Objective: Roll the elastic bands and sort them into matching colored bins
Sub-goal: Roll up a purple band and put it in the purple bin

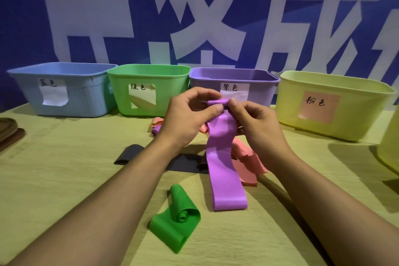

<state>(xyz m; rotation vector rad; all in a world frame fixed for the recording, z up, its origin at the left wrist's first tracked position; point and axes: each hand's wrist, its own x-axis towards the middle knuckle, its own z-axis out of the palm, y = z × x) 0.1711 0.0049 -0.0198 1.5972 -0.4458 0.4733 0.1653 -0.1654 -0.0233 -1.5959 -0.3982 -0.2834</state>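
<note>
So the purple band is up in both hands, right in front of the purple bin. Its top end is curled into a small tight roll, and the left hand and right hand both pinch that roll between thumb and fingertips. The rest of the band hangs down, and its looped far end lies flat on the wooden table.

Just left of that loop, nearer the camera, there's a green band lying loosely half-rolled. Behind the hanging purple strip is a black band stretched flat, and to the right a crumpled pink band. A small pink and purple bit peeks out behind the left hand, too hidden to tell what it is.

Along the far edge, left to right: blue bin, green bin, the purple one, and a yellow bin with a pink label. All four have handwritten paper labels on the front.
</note>
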